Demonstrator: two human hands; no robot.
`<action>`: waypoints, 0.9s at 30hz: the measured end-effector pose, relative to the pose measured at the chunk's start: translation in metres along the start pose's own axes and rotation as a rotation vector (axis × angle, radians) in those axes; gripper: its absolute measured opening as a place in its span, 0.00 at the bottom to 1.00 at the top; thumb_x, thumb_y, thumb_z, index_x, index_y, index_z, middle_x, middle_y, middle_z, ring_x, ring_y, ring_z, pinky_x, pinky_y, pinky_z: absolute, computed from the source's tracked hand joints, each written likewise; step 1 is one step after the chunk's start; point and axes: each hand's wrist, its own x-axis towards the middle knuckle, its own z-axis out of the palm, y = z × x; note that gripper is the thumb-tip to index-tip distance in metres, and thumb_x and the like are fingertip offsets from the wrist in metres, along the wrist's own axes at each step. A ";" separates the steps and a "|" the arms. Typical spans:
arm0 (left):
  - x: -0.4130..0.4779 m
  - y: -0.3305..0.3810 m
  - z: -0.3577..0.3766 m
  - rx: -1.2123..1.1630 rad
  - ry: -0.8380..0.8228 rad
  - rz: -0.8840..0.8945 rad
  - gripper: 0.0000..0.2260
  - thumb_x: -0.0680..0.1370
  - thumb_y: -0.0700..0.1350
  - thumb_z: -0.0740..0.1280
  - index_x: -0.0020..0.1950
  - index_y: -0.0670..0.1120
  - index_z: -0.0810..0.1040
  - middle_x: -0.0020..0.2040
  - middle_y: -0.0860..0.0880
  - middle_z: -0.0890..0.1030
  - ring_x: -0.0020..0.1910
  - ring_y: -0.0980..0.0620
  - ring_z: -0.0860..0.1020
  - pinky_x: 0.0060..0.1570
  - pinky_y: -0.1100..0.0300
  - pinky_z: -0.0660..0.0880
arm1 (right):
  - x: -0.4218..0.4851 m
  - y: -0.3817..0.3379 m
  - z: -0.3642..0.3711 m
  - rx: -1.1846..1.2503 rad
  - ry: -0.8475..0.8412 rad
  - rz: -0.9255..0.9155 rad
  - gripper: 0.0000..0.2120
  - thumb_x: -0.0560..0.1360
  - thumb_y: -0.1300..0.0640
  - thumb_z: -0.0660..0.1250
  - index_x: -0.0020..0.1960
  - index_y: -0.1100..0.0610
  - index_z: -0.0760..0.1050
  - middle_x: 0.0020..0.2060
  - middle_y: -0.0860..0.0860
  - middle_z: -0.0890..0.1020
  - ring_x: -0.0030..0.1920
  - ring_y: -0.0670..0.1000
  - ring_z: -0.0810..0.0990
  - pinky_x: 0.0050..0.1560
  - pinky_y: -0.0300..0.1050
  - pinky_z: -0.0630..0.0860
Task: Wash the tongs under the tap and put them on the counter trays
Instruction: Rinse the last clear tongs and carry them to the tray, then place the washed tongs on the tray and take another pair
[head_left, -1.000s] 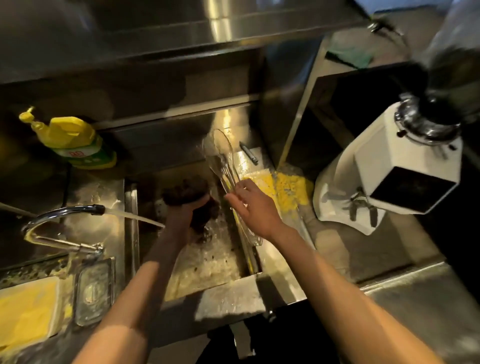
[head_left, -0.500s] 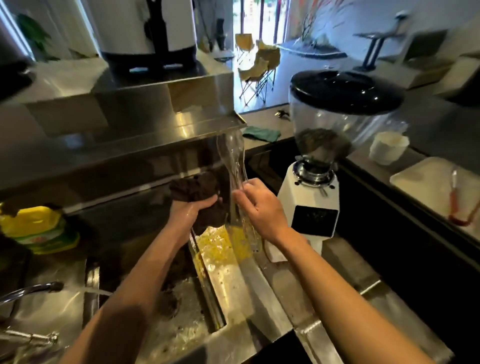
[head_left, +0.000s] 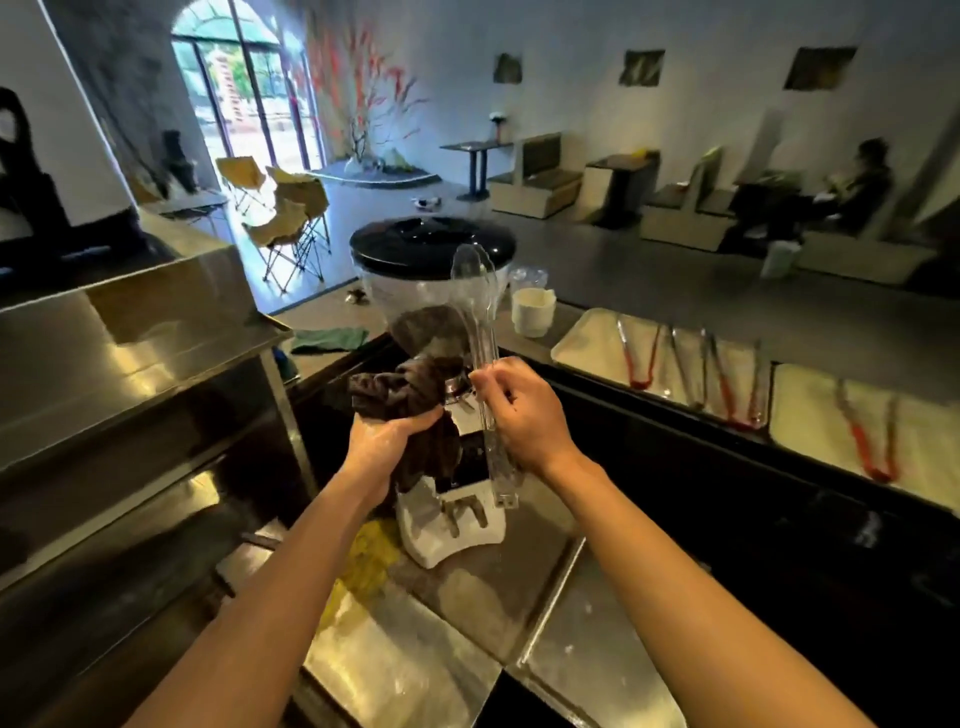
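My right hand (head_left: 524, 415) grips a pair of clear plastic tongs (head_left: 475, 312) around their middle, held upright with the spoon-shaped tips up, in front of the coffee grinder. My left hand (head_left: 379, 441) clutches a crumpled dark brown cloth (head_left: 410, 395) just left of the tongs. On the raised counter to the right lie two pale trays (head_left: 582, 338) (head_left: 810, 410). The nearer tray carries red-tipped metal tongs (head_left: 641, 358) and two more pairs (head_left: 727, 379). The farther tray holds one red-tipped pair (head_left: 867, 436). The sink and tap are out of view.
A white coffee grinder (head_left: 447, 525) with a black-lidded hopper (head_left: 431, 244) stands right behind my hands. A white cup (head_left: 530, 312) sits left of the trays, a green cloth (head_left: 327, 338) further left. A steel shelf (head_left: 130, 332) rises at left. A person sits far right.
Both hands have risen from over the sink up to counter height, carrying the clear tongs and cloth. My view has lifted and swung right, bringing the counter trays into sight and losing the tap.
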 end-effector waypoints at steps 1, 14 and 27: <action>0.000 -0.001 0.011 0.004 -0.029 -0.003 0.16 0.67 0.36 0.79 0.50 0.50 0.82 0.46 0.50 0.86 0.44 0.53 0.85 0.42 0.58 0.80 | -0.003 0.003 -0.011 -0.031 0.012 0.032 0.18 0.83 0.45 0.60 0.42 0.55 0.78 0.43 0.48 0.77 0.43 0.47 0.77 0.47 0.52 0.74; 0.015 -0.030 0.128 -0.015 -0.250 -0.160 0.15 0.70 0.40 0.77 0.55 0.47 0.80 0.47 0.50 0.86 0.46 0.52 0.84 0.45 0.55 0.79 | -0.006 0.073 -0.107 -0.232 0.149 0.265 0.20 0.83 0.42 0.56 0.43 0.55 0.76 0.43 0.48 0.75 0.41 0.49 0.76 0.42 0.52 0.74; 0.102 -0.067 0.220 0.057 -0.179 -0.285 0.11 0.69 0.35 0.76 0.48 0.46 0.84 0.44 0.46 0.86 0.47 0.44 0.84 0.53 0.44 0.80 | 0.099 0.186 -0.131 -0.349 0.115 0.351 0.21 0.82 0.38 0.55 0.37 0.50 0.68 0.33 0.47 0.72 0.32 0.46 0.70 0.33 0.42 0.63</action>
